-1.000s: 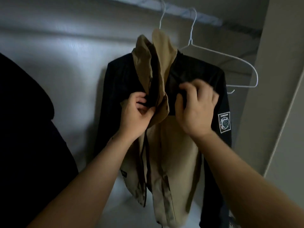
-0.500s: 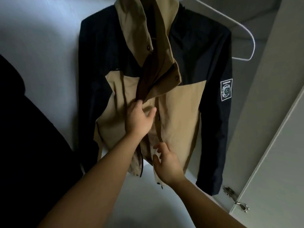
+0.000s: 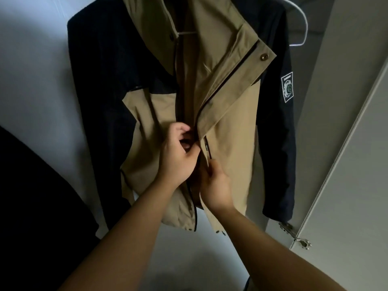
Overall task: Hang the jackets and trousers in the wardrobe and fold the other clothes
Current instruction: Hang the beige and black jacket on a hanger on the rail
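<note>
A: Jacket (image 3: pixel 231 127), position?

B: It hangs on a hanger (image 3: pixel 186 32) straight ahead. The collar is above both hands, the hem just below the right hand (image 3: pixel 216 185). The front is open from the collar down to the hands.

A: Change over the last second?

B: Both hands were up at the collar. Half a second ago the left hand (image 3: pixel 178 158) was at mid-chest and the right was lower, loose, near the hem. Now they meet at the front opening, almost touching, left just above right.

A: Hand state?

B: The left is curled, pinching the left front edge. The right is curled, pinching the right front edge just under the zip pull (image 3: pixel 206 147). Whether the zip halves are engaged, I cannot tell: the fingers hide the join.

A: Reading for the task?

B: Judgement: the hanging of this piece is done, and this is tidying, bringing the two fronts together to close or align them. Once they let go, this jacket counts as finished.

A: Surroundings?

B: A dark garment (image 3: pixel 31 196) hangs well left of the left hand. A spare hanger (image 3: pixel 302 28) is up and to the right of the hands. The wardrobe door (image 3: pixel 346 185) stands right of the right hand.
</note>
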Action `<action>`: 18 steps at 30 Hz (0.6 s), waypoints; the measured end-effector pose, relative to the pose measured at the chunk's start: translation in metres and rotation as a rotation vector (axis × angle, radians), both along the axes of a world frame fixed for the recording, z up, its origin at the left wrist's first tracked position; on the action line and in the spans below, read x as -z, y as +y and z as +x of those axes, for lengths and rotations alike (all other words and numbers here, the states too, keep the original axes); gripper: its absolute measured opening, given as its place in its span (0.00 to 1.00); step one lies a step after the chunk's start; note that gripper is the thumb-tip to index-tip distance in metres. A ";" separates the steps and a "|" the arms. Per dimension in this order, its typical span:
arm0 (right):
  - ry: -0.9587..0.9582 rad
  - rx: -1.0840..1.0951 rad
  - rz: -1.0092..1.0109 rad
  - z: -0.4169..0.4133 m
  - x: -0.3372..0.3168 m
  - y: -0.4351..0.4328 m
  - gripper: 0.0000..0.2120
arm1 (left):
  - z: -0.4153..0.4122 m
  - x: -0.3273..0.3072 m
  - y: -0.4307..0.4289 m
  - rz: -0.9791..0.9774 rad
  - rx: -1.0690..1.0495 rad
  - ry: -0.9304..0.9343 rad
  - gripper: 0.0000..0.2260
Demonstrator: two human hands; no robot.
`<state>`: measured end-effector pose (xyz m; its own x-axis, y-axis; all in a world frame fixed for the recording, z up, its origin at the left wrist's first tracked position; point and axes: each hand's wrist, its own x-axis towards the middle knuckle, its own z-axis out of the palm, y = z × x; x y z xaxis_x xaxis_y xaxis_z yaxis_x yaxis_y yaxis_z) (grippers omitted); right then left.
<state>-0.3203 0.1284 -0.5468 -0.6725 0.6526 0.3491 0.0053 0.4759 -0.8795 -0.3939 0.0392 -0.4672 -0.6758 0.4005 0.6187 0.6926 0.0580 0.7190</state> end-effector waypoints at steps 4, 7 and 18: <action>0.026 -0.119 -0.033 0.007 0.004 0.008 0.10 | -0.007 0.006 0.011 -0.171 -0.125 -0.054 0.18; 0.078 -0.073 -0.081 0.010 0.004 0.014 0.13 | -0.009 0.006 0.015 -0.152 -0.168 -0.026 0.13; 0.081 -0.140 -0.283 0.021 0.004 0.025 0.12 | 0.035 0.115 0.001 -0.422 0.145 -0.696 0.17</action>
<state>-0.2998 0.1530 -0.5509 -0.7403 0.6341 0.2233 -0.1186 0.2037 -0.9718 -0.3586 0.0400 -0.5824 -0.7724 0.6185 -0.1442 0.1180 0.3630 0.9243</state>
